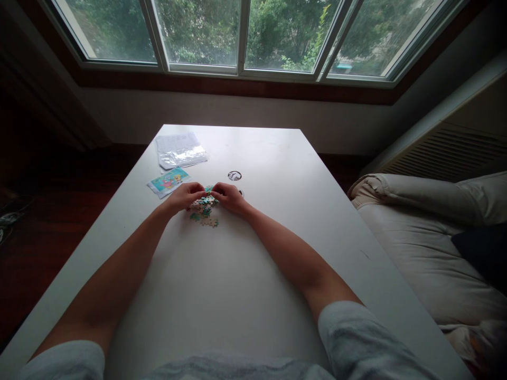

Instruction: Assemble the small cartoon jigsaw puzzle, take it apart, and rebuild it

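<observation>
The table [222,295] has a smooth white top with a soft sheen, and on its far left lie a clear plastic sleeve [182,151], glossy and wrinkled with bright glints, and a coloured picture card [169,180] that looks like printed paper. The small puzzle pieces [204,208] look matt, like cardboard, while the floor [59,227] at left is dark reddish wood with a dull shine. At right the sofa [412,243] is pale, soft and creased, and smooth glass fills the window [202,34] at the far side.

We look from one head-worn camera, forward and steeply down over the table [222,295], which fills the lower middle, while the window [202,31] spans the top of the frame.
</observation>
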Motion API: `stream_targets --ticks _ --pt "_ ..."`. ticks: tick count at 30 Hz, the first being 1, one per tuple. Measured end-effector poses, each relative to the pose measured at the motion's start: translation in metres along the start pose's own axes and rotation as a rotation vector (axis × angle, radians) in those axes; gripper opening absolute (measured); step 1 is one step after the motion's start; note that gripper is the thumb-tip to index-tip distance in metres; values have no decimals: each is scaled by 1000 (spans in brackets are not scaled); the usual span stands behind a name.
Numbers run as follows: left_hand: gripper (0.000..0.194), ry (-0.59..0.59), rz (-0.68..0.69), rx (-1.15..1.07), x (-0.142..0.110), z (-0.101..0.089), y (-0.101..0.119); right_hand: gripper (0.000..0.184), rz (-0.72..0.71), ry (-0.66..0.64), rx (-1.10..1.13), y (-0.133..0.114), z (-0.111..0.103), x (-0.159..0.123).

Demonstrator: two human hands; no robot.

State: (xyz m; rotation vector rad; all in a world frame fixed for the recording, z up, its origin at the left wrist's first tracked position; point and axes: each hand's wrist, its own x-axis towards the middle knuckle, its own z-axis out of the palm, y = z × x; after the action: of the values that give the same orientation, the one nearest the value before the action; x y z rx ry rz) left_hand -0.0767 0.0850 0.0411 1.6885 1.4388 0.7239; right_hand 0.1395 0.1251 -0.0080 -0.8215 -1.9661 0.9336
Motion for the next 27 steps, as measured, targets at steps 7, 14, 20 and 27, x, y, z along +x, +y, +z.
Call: stream_targets --ticks 7,14,20,27 --pt "38 -94 82 135 -6 4 13 22 60 40 -119 -4 2 -1" --pt "25 92 100 446 -3 0 10 15 -45 -7 -268 -7 -2 -3" --pt "22 29 163 552 -4 1 10 25 -207 -218 -492 -15 -11 -4" --pt "27 -55 259 572 -4 2 7 13 -208 -222 -548 -9 -7 -2"
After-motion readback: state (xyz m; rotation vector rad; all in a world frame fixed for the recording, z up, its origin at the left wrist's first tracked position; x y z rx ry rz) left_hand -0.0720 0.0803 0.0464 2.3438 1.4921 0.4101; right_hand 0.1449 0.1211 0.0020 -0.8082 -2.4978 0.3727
